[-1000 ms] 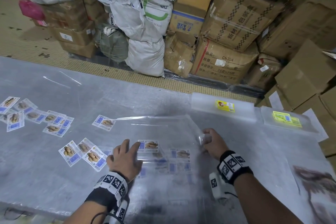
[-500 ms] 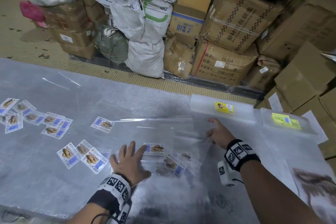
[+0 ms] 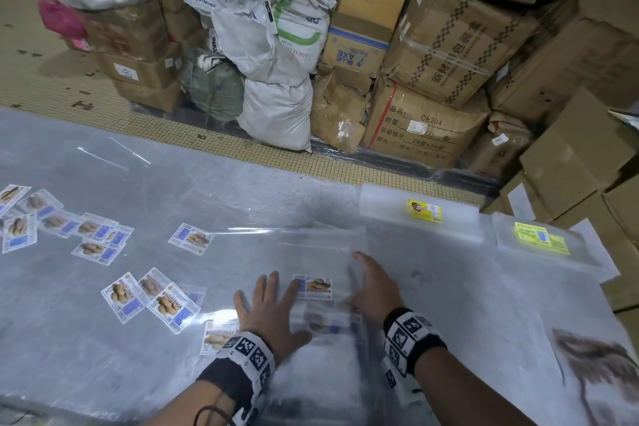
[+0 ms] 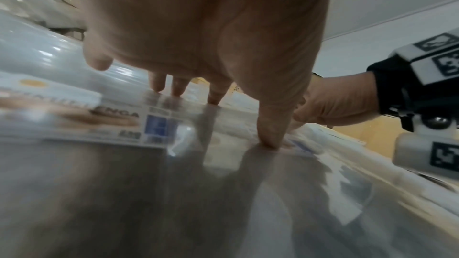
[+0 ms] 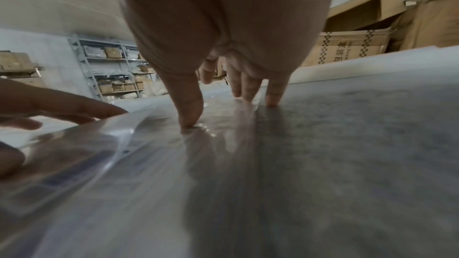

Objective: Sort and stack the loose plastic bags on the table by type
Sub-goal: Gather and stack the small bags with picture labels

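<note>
Here, two flat hands (image 3: 321,301), one bag (image 3: 313,287).

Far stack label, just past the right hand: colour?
Yellow label; clearest in the head view.

Left hand (image 3: 273,308): palm down, fingers (image 4: 269,125) straight and spread, tips pressed to the surface beneath; bare forearm, with a black wristband carrying white blocks of square black-and-white markers. Right hand (image 3: 371,287): just beside the left, palm down, fingers (image 5: 190,103) extended with tips touching down (its outline is blurred in the head view); same marker wristband.
</note>
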Demonstrator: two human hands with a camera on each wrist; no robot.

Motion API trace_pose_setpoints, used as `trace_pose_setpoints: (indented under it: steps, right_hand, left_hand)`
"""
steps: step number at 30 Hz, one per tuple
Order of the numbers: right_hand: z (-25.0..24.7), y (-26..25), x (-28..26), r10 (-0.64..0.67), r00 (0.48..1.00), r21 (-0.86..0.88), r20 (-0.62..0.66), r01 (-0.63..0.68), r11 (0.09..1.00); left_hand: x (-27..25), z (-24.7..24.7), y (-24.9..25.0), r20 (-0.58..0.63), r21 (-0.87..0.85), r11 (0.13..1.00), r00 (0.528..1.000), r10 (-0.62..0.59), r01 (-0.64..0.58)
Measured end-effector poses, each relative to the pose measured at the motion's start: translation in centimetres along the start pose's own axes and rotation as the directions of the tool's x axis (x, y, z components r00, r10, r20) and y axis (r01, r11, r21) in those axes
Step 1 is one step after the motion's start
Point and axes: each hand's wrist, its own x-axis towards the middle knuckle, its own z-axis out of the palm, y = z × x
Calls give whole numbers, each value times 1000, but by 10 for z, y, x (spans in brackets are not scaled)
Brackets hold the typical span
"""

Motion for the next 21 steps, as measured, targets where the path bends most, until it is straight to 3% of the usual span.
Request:
trace_pose_setpoints:
  steps: [4, 6, 8, 10, 14, 21]
  right_hand:
    - [-6, 3, -6, -122, 991, 99, 50, 117, 988]
    - [-10, 9, -7, -30, 996, 204, -88, 47, 978]
    - [-14, 16, -6, 192, 959, 280, -206, -130, 951]
    - [-12, 18, -8, 331, 931, 341, -151, -265, 902]
    - [1, 6, -19, 316, 942, 447, -110, -237, 863]
    - [2, 13, -24, 362, 927, 631, -96, -224, 742]
  left_hand:
    - [-1, 3, 12, 19, -26, 999, 1000, 23, -23]
    - [-2, 2, 17, 9, -61, 998, 1000, 20, -20]
    - [-2, 2, 20, -67, -116, 993, 998, -5, -3]
    - [-3, 0, 23, -62, -199, 980, 998, -23, 10]
    - [-3, -1, 34, 105, -292, 956, 994, 29, 3]
    - [-4, -3, 43, 118, -291, 956, 990, 71, -34]
